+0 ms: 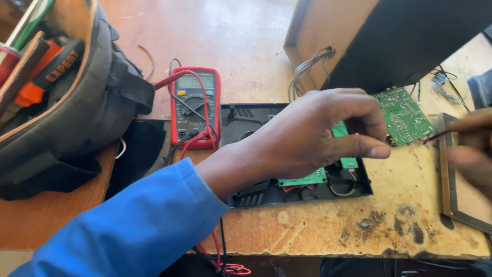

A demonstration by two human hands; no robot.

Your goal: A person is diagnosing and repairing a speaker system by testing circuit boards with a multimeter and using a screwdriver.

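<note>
My left hand, in a blue sleeve, reaches across a black plastic case. Its thumb and fingers pinch the near-left edge of a green circuit board, which is held tilted just right of the case. My right hand is blurred at the right edge. Its fingers are closed on a thin dark lead whose tip points at the board's lower corner. A smaller green board lies inside the case, partly hidden by my left hand.
A red multimeter with red and black leads lies left of the case. A dark tool bag with tools fills the left side. A wooden box with a wire bundle stands at the back. A wooden frame lies at right.
</note>
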